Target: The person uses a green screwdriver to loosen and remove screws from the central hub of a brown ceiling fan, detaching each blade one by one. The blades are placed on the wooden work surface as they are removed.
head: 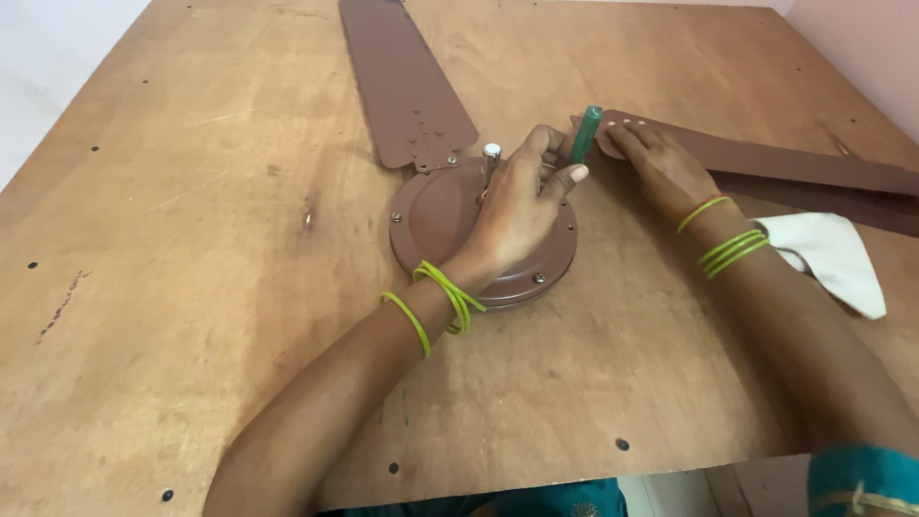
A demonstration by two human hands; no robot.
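1. Forearms with green bangles (448, 295) reach forward over the wooden bench (191, 287).
2. Left hand (522, 206) lies over the round brown fan motor housing (436, 225), its grip closed around a green-handled screwdriver (585, 132) held upright at the housing's far right edge.
3. Right hand (661, 168) presses flat, fingers spread, on the near end of a loose brown fan blade (795, 168) just beside the housing; it holds nothing.
4. White cloth (833, 254) lies by the right wrist.
5. Farther off, a second blade (402, 86) is screwed to the housing.
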